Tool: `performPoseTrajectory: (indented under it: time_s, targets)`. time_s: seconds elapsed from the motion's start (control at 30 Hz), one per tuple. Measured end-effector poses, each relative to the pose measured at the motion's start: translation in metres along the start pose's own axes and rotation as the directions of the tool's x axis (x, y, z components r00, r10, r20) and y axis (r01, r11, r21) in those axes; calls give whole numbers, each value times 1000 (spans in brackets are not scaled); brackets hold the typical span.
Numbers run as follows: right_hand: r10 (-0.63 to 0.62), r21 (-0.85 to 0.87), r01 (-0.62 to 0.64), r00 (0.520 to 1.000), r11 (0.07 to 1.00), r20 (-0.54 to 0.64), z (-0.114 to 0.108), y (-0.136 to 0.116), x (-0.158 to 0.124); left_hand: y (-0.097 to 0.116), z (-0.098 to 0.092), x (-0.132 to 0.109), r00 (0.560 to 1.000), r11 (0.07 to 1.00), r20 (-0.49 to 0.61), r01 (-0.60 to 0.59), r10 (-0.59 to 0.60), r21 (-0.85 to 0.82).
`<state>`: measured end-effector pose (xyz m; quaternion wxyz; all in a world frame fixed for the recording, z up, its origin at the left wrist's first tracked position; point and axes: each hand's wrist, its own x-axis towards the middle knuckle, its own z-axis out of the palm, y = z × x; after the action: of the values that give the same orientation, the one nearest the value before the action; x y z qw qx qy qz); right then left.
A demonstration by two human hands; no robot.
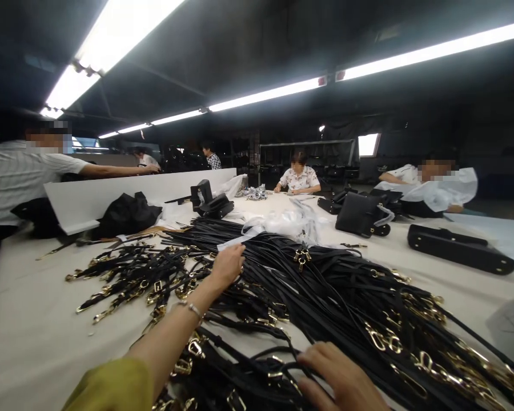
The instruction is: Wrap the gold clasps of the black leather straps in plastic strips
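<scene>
My left hand (229,265) reaches forward over a large heap of black straps (325,279) with gold buckles and clasps. Its fingers are curled closed beside a whitish strip, and what they hold, if anything, is hidden. At the bottom edge, my right hand (340,377) has its fingers bent around a black strap (285,349) that curves into the grasp; its fingertips are partly hidden. Shorter black straps (132,274) with gold fittings lie piled to the left. Gold clasps (383,337) cover the heap's right side.
Clear plastic wrapping (286,222) lies behind the straps. Black bags (357,214) stand farther back, another (460,248) lies at the right, and black cloth (128,216) sits by a white divider (145,191). Several people work around the pale table (21,319); one person (428,174) handles plastic.
</scene>
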<state>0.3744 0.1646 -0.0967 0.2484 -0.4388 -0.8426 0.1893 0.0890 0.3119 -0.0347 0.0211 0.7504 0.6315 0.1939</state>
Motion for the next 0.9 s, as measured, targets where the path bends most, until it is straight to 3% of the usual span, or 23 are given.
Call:
performPoseTrajectory:
  time_s: [0.07,0.13,0.27,0.4,0.57,0.7,0.9]
  targets:
    - [-28,-68,28,1000,997,-10,23,0,24,-19,10,37,987,987,-53,153,-149,58]
    - [-56,-132,55,998,990,-3,44,4,40,-36,24,59,965,961,-55,261,-257,95]
    - [24,-162,-37,996,986,-84,67,16,53,-62,52,70,941,930,12,332,-338,161]
    - [93,-52,-98,992,994,-89,66,22,49,-76,60,80,934,920,46,339,-354,195]
    - [99,34,-95,986,995,-135,62,22,45,-73,51,101,928,912,-41,371,-369,174]
    - [63,72,-52,984,996,-166,63,26,43,-60,61,108,933,932,-157,343,-323,120]
    - [90,192,-47,972,980,-219,59,26,42,-47,82,112,946,943,-81,320,-313,87]
